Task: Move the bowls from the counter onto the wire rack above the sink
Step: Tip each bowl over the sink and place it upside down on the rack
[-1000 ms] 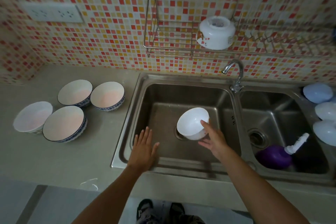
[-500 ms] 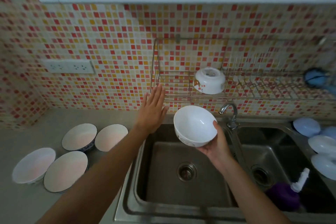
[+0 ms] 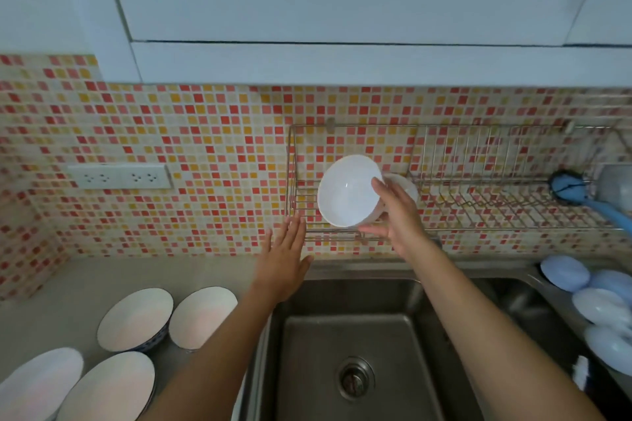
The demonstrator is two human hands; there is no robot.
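Pinched at its rim by the right hand (image 3: 396, 215), fingers flat on the left hand (image 3: 285, 258), a white bowl (image 3: 349, 191) is held at the wire rack (image 3: 478, 215) at frame centre, where tilting and seating beside the bowl already racked (image 3: 405, 186) are judged needed.

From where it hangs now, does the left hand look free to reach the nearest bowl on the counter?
Probably yes. The left hand is open and holds nothing, and the nearest counter bowl sits just beside its forearm with nothing between them.

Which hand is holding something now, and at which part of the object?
The right hand grips the plain white ceramic bowl at its rim, thumb on the upper edge. The left hand holds nothing.
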